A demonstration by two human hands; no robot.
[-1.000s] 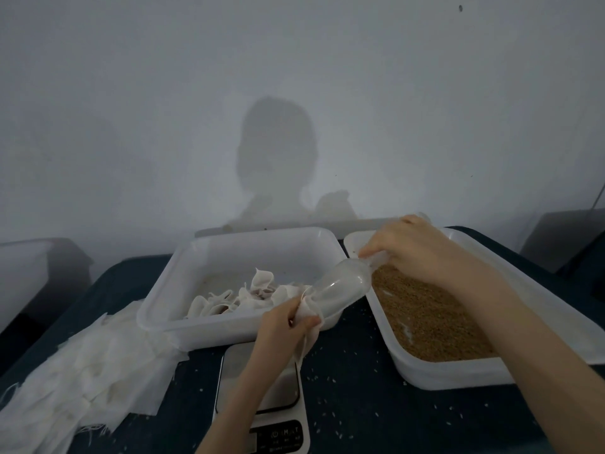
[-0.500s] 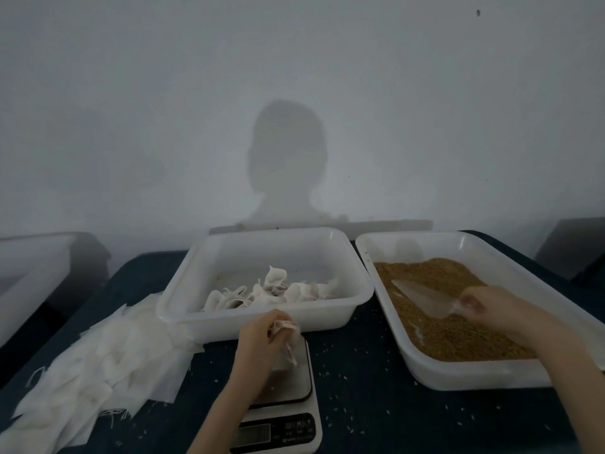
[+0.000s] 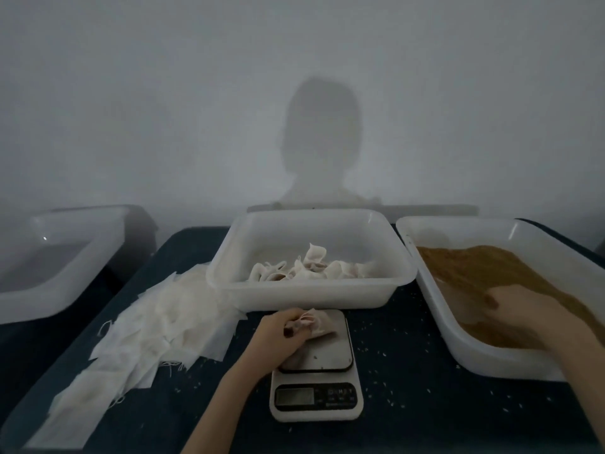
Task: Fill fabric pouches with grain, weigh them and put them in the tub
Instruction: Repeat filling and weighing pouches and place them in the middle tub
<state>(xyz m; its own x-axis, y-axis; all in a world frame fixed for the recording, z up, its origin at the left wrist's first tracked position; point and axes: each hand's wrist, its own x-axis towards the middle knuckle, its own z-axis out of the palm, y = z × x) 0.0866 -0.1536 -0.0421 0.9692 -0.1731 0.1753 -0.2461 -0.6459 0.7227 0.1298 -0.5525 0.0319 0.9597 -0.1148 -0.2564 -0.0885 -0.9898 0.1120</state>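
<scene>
- Left hand (image 3: 284, 329): fingers curled around the gathered neck of a small white fabric pouch (image 3: 315, 325), holding it on the steel platform of a white digital kitchen scale (image 3: 316, 367).
- The scale stands on the dark blue surface (image 3: 409, 388), just in front of the white rectangular plastic tub (image 3: 311, 294); its display is too dim to read.
- The tub holds a loose heap of filled white pouches (image 3: 307, 268) (count cannot be told).
- Right hand (image 3: 523, 311): lying low in the long white plastic tray (image 3: 491, 358) on the brown grain (image 3: 484, 267); whether its fingers are apart or clamped on anything cannot be told, the area being blurred.
- A pile of flat white fabric pieces (image 3: 157, 326) lies on the surface left of the scale, touching the tub's left side.
- Scattered pale grains (image 3: 366, 348) dot the surface around the scale.
- A further white plastic tub (image 3: 59, 273) sits off the surface's left edge.
- A person's shadow falls on the grey wall (image 3: 163, 93) behind.
</scene>
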